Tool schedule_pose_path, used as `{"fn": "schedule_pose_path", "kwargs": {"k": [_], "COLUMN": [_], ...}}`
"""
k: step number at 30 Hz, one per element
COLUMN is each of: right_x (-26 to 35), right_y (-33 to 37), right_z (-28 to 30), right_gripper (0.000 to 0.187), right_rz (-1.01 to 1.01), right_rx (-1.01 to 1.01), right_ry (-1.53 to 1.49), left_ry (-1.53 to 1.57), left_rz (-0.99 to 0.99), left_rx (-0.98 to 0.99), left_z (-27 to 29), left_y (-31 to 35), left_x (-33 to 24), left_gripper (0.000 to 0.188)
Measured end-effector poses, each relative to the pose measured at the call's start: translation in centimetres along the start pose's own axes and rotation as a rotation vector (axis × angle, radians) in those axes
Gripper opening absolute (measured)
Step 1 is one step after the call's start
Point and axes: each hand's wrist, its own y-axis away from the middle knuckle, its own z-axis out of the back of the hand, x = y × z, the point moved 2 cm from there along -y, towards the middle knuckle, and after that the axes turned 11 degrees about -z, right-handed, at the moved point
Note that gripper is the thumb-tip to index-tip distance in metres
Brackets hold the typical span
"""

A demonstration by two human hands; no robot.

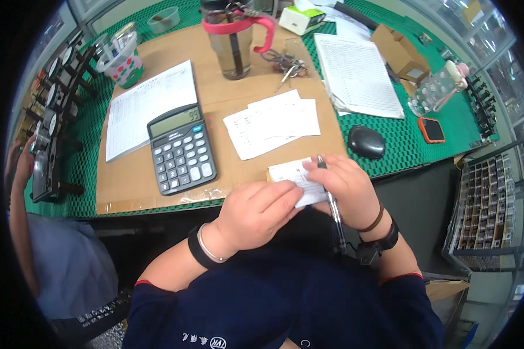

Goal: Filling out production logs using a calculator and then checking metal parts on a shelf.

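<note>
Around the lower middle of the frame, my left grip [255, 214] is nearly closed, fingers on some white slips [283, 172]. Right grip [350, 192] is curled against their other edge, pen [335, 218] tucked in it. There's print on the slips, too tiny for me to read. Calculator [182, 150], left of center, shows digits. Up top, the pink-handled tumbler [220, 53] has brownish liquid; upper left, a patterned cup [128, 65] holds pen-like bits.
</note>
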Motion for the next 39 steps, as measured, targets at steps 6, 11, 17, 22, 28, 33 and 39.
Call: {"fn": "schedule_pose_path", "kwargs": {"k": [6, 11, 17, 22, 28, 33, 39], "right_x": [-7.6, -19.1, -24.5, -21.7, -11.7, -4.8, -2.2], "right_y": [3.1, 3.9, 2.5, 0.9, 3.7, 3.6, 1.5], "right_z": [7.4, 12.4, 11.3, 7.6, 4.6, 1.7, -0.9], "right_gripper": [0.033, 0.024, 0.028, 0.041, 0.033, 0.036, 0.034], "right_rz": [-0.406, -0.671, -0.789, -0.609, -0.483, -0.291, -0.214], "right_rx": [-0.484, -0.595, -0.521, -0.294, -0.363, -0.245, -0.171], "right_ry": [0.004, 0.24, 0.348, 0.346, 0.029, -0.018, -0.033], "left_ry": [-0.165, -0.502, -0.55, -0.687, -0.569, -0.418, -0.212], "left_rz": [0.137, 0.507, 0.618, 0.745, 1.408, 1.437, 1.621], "left_rx": [0.139, 0.413, 0.368, 0.124, 0.235, 0.337, 0.254], "left_z": [2.9, 5.8, 7.8, 15.2, 22.7, 23.2, 22.9], "left_y": [-2.2, 2.1, 4.4, 7.8, 13.2, 14.8, 13.8], "left_x": [0.0, 1.4, 2.4, 9.3, 18.0, 20.8, 21.9], "left_gripper": [0.066, 0.069, 0.071, 0.065, 0.074, 0.072, 0.055]}}
